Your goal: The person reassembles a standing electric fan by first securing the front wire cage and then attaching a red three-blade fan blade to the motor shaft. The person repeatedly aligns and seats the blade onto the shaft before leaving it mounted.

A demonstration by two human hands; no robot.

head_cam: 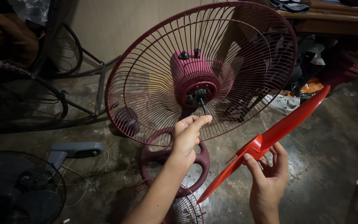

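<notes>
Stained concrete floor (pixel 332 137) — maroon fan base (pixel 199 159), grey fan (pixel 17 186), white shoe (pixel 284 103).

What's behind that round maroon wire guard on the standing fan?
Through the maroon wire guard the maroon motor housing shows, its black shaft poking forward near the left hand. Beyond lies a beige wall. The motor's rear is hidden.

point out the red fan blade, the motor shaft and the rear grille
red fan blade (pixel 286 122), head view, on the upper vane
motor shaft (pixel 203 104), head view, on the thin spindle
rear grille (pixel 146 89), head view, on the left wire ribs
</notes>
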